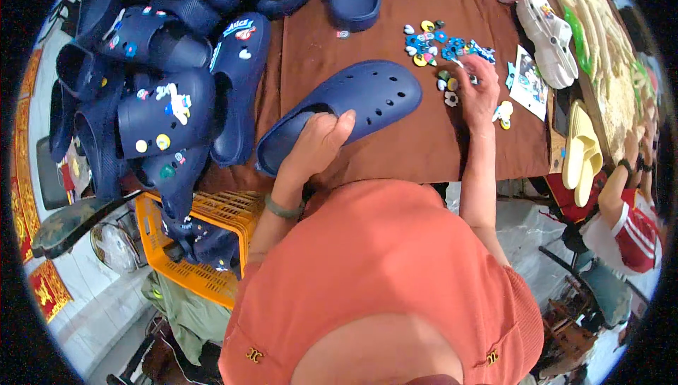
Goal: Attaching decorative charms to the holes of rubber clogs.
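Note:
A navy clog with round holes in its upper lies on the brown cloth, its toe pointing to the upper right. My left hand grips it at the opening, fingers inside and thumb over the upper's edge. Farther right, my right hand is closed in a pinch beside a pile of small shoe charms in blue, white, yellow and black. A small white piece shows at its fingertips; its exact shape cannot be made out. A dark flower charm and yellow-white charms lie close to that hand.
Navy clogs with charms are heaped at the left, more along the far edge. A printed card, white clogs and yellow slippers are at the right. An orange crate stands below left. Another person's arm shows far right.

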`<state>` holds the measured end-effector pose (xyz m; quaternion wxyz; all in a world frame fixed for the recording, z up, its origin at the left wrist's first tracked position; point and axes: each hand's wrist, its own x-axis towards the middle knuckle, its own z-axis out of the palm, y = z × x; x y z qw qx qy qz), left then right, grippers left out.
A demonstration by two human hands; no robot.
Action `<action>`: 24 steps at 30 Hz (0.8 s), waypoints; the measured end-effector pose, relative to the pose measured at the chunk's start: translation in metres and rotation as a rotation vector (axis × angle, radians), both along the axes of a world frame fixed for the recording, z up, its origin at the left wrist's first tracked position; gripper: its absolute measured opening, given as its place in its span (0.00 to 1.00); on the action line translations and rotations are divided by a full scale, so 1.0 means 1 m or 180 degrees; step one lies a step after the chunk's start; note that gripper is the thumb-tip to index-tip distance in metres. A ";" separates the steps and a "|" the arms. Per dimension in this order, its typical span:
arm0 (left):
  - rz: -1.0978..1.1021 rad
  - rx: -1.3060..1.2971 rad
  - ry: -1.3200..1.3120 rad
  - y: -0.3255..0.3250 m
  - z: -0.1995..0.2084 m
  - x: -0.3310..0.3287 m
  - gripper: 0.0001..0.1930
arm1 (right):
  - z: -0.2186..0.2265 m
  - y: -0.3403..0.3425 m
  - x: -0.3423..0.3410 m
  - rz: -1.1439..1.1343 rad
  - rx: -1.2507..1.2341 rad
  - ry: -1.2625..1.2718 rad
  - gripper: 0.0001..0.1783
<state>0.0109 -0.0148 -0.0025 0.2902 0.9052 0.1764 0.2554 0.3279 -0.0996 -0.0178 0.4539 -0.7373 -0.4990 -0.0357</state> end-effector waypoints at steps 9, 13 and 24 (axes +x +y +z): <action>-0.0015 0.0424 -0.0333 0.001 -0.005 0.000 0.08 | 0.032 0.013 -0.052 0.1454 0.0583 -0.0109 0.16; 0.0124 -0.1497 0.0235 0.002 0.023 0.006 0.15 | 0.029 0.015 -0.066 0.1751 -0.0069 -0.0033 0.16; 0.0342 -0.2041 0.0268 -0.001 0.020 0.008 0.26 | 0.062 0.020 -0.067 0.1781 -0.0781 -0.1722 0.08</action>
